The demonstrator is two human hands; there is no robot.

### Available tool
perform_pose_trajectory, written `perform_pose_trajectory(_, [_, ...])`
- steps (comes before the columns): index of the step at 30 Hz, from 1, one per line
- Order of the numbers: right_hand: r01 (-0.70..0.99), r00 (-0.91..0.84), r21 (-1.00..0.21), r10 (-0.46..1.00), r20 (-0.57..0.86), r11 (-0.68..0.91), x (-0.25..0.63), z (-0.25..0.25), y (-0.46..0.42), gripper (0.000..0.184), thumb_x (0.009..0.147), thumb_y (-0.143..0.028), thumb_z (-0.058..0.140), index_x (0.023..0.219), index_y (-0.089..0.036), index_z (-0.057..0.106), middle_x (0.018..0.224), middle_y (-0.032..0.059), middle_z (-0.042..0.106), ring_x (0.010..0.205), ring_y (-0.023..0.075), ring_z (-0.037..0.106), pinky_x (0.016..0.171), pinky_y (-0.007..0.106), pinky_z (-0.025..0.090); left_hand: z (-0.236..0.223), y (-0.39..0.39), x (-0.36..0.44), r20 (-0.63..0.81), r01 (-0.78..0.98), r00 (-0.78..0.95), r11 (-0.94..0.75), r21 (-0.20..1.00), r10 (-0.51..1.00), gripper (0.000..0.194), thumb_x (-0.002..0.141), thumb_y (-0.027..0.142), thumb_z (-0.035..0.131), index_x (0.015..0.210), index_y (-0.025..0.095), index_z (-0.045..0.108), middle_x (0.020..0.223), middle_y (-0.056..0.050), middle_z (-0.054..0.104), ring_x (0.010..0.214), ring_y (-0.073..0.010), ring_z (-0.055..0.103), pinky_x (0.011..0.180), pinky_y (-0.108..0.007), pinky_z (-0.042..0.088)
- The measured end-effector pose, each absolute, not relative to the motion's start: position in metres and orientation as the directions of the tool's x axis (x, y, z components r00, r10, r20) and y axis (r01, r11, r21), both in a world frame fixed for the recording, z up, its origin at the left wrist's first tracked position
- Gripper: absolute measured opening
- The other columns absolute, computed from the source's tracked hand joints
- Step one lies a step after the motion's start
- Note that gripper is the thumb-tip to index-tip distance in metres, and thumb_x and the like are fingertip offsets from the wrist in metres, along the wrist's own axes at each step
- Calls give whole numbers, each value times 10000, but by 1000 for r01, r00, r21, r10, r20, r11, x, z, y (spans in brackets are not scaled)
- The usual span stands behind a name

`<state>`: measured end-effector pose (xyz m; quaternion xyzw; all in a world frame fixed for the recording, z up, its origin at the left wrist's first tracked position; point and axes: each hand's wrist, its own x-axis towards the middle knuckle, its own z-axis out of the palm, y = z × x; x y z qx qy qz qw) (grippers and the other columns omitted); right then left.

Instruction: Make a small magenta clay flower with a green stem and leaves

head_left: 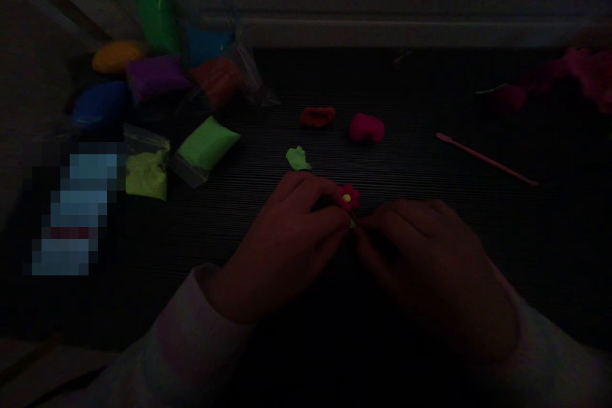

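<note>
Though dim, visibly streaked dark tabletop (406, 99)

At the fingers (329, 222) one flower (348, 197) is showing; beyond, three loose pieces (366, 127), rightward one stick (488, 160), leftward eight packets (208, 143) are lying.

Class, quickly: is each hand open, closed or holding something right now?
Left hand: closed, holding the small pink flower.
Right hand: at the green piece just below the flower; whether it grips that cannot be told.
</note>
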<state>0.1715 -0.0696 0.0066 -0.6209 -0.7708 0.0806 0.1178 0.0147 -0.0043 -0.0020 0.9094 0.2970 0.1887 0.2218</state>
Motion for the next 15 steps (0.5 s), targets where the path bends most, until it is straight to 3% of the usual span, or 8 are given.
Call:
perform_pose_trajectory(5, [929,-137,-339,989,61,150,173,7,-71,132,759,-249,494,801,-169,589,738,29,587,674,179,513,640,329,365,0,-5,15,216,459,742,-716,526,634,91,770,202,539,823,194,612,965,-21,556,932,-158,465,832,-327,364])
perform_pose_trajectory(15, [922,-146,-362,989,10,140,175,8,-71,122,774,-225,479,790,-181,592,748,20,586,677,170,507,653,337,351,0,-6,13,245,458,763,-768,448,599,96,758,172,543,813,206,615,965,-16,538,928,-158,430,815,-310,379])
